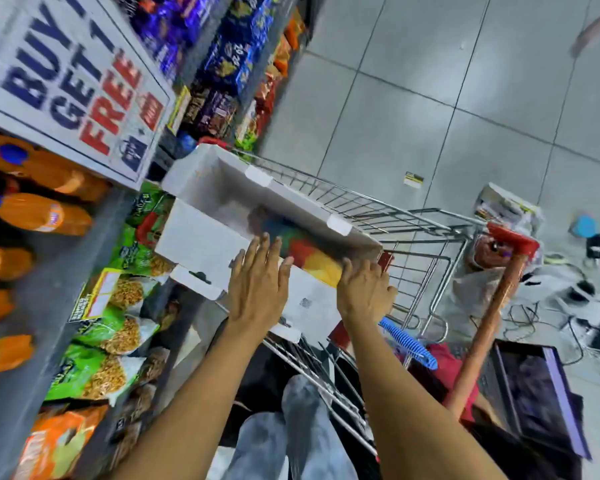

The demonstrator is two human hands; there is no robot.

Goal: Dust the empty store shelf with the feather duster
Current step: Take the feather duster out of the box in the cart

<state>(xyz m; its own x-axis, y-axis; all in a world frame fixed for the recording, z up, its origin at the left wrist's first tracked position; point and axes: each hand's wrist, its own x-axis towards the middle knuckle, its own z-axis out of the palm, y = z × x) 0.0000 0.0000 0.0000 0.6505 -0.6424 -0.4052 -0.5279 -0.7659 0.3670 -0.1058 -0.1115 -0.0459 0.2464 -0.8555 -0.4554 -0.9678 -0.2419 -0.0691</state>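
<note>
The feather duster lies in an open white cardboard box (201, 237) that sits in a wire shopping cart (413, 230). Its rainbow feathers (309, 252) show inside the box, and its blue ribbed handle (407, 341) sticks out over the box's near edge. My right hand (364, 289) is palm down over the spot where handle meets feathers, fingers curled around it. My left hand (257, 282) lies flat with fingers spread on the box's near flap. The view is blurred by motion.
Stocked shelves run along the left: orange soda bottles (39, 213), green snack bags (118, 327), a "BUY 1 GET 1 FREE" sign (73, 81). A red-headed broom with an orange stick (489, 317) leans on the cart. Cables (582, 306) and a dark box (534, 396) lie on the tiled floor.
</note>
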